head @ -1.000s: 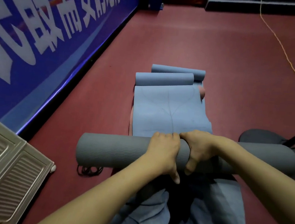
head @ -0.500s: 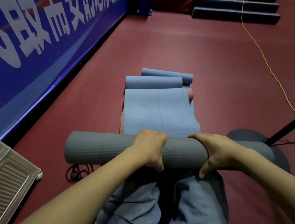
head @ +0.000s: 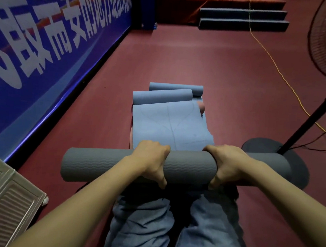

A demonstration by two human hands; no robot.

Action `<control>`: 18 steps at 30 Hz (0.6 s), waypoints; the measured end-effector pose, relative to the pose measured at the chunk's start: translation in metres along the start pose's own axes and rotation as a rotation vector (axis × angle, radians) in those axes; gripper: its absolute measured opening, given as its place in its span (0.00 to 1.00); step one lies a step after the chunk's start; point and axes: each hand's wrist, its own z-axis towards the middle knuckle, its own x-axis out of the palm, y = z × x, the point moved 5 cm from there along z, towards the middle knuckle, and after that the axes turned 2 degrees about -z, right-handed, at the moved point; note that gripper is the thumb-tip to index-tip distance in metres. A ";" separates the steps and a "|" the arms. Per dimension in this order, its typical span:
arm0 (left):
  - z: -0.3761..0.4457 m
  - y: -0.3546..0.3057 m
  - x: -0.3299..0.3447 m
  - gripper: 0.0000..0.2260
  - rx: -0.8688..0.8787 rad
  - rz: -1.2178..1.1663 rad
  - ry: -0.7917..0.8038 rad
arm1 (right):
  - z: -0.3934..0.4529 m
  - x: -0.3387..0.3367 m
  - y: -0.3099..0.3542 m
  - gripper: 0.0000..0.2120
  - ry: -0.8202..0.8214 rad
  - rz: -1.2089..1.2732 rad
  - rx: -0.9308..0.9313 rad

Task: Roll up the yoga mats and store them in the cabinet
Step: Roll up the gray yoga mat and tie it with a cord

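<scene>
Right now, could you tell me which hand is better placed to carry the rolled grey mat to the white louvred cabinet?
Probably the left hand: it grips the rolled grey foam mat nearer the middle, and the white louvred cabinet stands on that side.

- One view only, from the person's head, looking forward and steeply down.
- Closest in frame are the forearms and the knees in jeans [head: 178,233].
- The red floor [head: 212,64] runs ahead to steps [head: 244,18]; a blue banner [head: 47,40] lines the left edge.
</scene>
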 end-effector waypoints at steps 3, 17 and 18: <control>-0.024 -0.002 0.002 0.36 0.013 -0.004 0.022 | -0.023 0.005 0.015 0.44 0.018 -0.022 -0.007; -0.134 -0.052 0.021 0.36 0.050 -0.043 0.166 | -0.133 0.054 0.064 0.48 0.130 0.116 -0.089; -0.139 -0.054 0.025 0.36 0.044 -0.036 0.152 | -0.136 0.057 0.064 0.47 0.104 0.109 -0.104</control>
